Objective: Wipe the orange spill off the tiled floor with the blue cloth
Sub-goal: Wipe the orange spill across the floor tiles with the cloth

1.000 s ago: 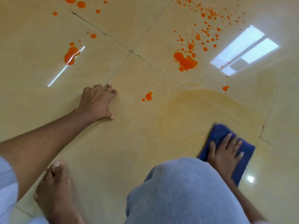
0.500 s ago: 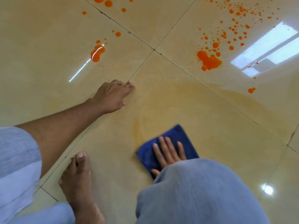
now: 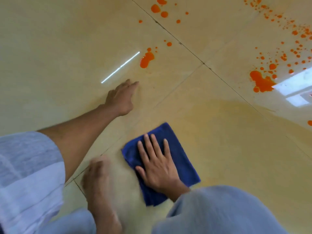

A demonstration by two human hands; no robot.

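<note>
Head view, looking down: the right hand point(image 3: 158, 168) presses flat, fingers spread, on the folded blue cloth point(image 3: 179, 152) on the tiled floor point(image 3: 59, 48), not gripping it. The left hand point(image 3: 121, 98) braces open on the floor. Wiping is under way. An orange puddle point(image 3: 260, 81) and another blotch point(image 3: 146, 59) lie beyond; the next sweep probably reaches forward. No containers visible.

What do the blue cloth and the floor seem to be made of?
The blue cloth looks like soft terry or microfibre: matte, fuzzy, folded in layers under the right hand. The floor seems glazed ceramic or polished stone tile: beige, glossy enough to mirror a strip light, with thin dark joints. The orange spill beads on it.
</note>
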